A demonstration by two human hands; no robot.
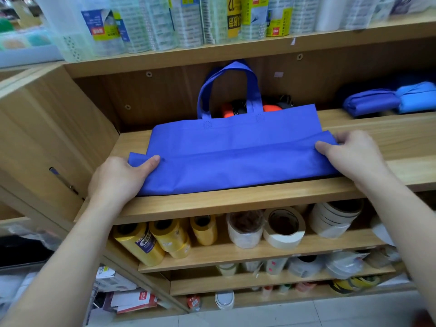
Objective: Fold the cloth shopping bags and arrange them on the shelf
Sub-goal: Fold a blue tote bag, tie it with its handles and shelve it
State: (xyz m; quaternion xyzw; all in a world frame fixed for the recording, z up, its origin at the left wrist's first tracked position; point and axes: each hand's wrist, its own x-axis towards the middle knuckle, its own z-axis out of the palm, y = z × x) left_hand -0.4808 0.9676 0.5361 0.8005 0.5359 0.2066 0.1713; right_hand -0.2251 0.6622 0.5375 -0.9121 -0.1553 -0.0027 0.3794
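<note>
A blue cloth shopping bag (233, 147) lies flat on the wooden shelf (236, 199), its handles standing up against the back panel. Its lower part is folded up over the body as a long flap. My left hand (120, 178) pinches the flap's left end, thumb on top. My right hand (354, 154) pinches the flap's right end. Two folded bags lie at the shelf's far right: a dark blue one (370, 102) and a lighter blue one (417, 97).
Orange and black items (238, 109) sit behind the bag at the back of the shelf. Rolls of tape (283, 227) and yellow rolls (165, 237) fill the shelves below. Packaged rolls (188, 20) stand on the shelf above.
</note>
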